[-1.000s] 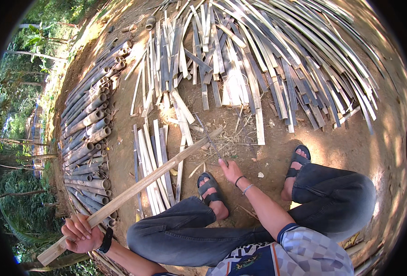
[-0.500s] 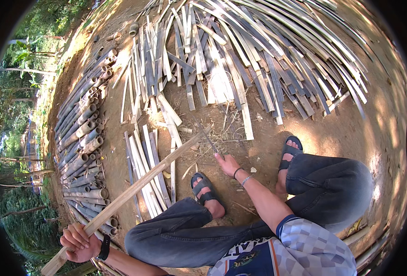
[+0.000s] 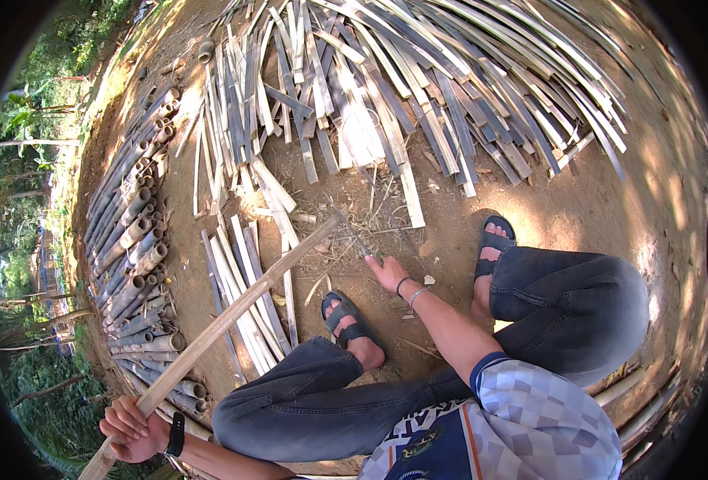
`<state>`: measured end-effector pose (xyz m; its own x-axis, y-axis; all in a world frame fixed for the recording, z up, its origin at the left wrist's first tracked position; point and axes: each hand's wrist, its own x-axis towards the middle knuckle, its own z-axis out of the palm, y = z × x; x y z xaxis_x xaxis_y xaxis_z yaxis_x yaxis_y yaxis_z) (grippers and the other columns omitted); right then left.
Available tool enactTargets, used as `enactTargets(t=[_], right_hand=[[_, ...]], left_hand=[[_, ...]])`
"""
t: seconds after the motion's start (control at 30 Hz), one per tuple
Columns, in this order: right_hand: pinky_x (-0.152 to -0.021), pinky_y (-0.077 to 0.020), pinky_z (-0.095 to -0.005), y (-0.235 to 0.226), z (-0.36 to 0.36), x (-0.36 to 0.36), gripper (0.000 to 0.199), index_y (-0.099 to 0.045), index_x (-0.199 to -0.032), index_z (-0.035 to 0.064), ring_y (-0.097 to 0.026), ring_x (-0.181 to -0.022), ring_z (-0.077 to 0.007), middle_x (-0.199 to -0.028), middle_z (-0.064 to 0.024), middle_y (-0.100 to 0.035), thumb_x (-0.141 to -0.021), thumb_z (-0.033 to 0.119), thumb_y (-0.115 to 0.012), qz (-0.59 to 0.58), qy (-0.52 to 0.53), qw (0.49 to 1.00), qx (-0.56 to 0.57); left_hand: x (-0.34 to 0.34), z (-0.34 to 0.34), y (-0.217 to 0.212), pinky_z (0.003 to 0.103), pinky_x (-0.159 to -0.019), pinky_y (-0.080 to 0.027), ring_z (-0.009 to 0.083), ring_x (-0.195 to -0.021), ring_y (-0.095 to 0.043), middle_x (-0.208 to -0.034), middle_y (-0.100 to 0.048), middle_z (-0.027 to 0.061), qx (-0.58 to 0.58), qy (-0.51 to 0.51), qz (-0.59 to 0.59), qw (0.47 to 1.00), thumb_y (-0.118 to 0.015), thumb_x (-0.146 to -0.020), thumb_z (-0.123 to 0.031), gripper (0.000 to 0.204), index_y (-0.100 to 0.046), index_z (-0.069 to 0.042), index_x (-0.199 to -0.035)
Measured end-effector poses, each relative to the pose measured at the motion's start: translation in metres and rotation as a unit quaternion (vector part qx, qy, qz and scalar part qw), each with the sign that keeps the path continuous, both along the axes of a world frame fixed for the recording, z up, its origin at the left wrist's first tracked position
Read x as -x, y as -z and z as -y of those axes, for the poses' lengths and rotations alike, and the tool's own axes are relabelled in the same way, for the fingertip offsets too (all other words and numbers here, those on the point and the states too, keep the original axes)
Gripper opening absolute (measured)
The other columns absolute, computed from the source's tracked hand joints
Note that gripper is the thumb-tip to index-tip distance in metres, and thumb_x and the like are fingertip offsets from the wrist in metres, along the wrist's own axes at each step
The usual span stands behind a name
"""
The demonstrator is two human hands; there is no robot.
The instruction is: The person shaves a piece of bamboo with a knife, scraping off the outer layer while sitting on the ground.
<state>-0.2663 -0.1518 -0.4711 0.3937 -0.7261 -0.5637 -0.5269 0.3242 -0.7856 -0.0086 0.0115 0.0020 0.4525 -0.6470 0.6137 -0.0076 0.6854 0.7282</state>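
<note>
A long, pale split-bamboo strip (image 3: 234,314) slants up from the lower left to the middle. Round its lower end are the closed fingers of my left hand (image 3: 134,432). My right hand (image 3: 388,274) is closed on the handle of a thin, dark knife (image 3: 357,238), most of the handle hidden in my fist. The blade points forward, close beside the strip's far tip. It is smeared, so I cannot tell whether the two touch. Fine shavings (image 3: 370,210) litter the ground below the blade.
Many split bamboo slats (image 3: 450,104) fan out ahead. A smaller bundle of slats (image 3: 246,292) lies left of my sandalled left foot (image 3: 350,324). Stacked bamboo poles (image 3: 134,240) line the left side. My right foot (image 3: 494,244) stands on the dirt ground.
The whole view has shifted slightly, so the ground and slats sit further left and higher. The strip's tip has moved a little left, and the blade now lies beside it rather than across it.
</note>
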Motion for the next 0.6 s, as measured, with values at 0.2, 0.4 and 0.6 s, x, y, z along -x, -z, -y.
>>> enactTargets(t=[0.2, 0.4, 0.6], right_hand=[[-0.077, -0.0467, -0.0484, -0.011, 0.002, 0.008, 0.077, -0.062, -0.087, -0.0103, -0.062, -0.086, -0.0437, -0.085, -0.0337, -0.061, -0.085, 0.065, -0.044, 0.039, -0.067, 0.997, -0.008], [-0.08, -0.0473, -0.0472, 0.002, 0.009, 0.004, 0.079, -0.062, -0.087, -0.0129, -0.061, -0.092, -0.0444, -0.088, -0.0346, -0.061, -0.084, 0.064, -0.046, -0.045, 0.002, 0.998, -0.033], [-0.078, -0.0479, -0.048, 0.007, 0.003, 0.001, 0.073, -0.063, -0.083, -0.0103, -0.061, -0.087, -0.0461, -0.086, -0.0327, -0.062, -0.086, 0.061, -0.046, -0.042, 0.031, 0.997, -0.05]], left_hand=[[0.004, 0.0, -0.003, 0.021, -0.044, -0.027, 0.0076, -0.036, -0.033, -0.044, -0.034, -0.0028, -0.021, 0.03, -0.035, 0.999, -0.062, -0.072, -0.015, 0.034, -0.034, -0.016, -0.053], [0.001, 0.0, -0.002, 0.02, -0.045, -0.027, 0.0079, -0.037, -0.034, -0.045, -0.034, -0.0025, -0.028, 0.024, -0.027, 0.999, -0.061, -0.073, -0.014, 0.034, -0.033, -0.016, -0.053], [-0.002, 0.001, -0.001, 0.02, -0.044, -0.027, 0.0083, -0.036, -0.034, -0.045, -0.033, -0.002, -0.028, 0.003, -0.02, 0.999, -0.061, -0.075, -0.017, 0.035, -0.034, -0.015, -0.054]])
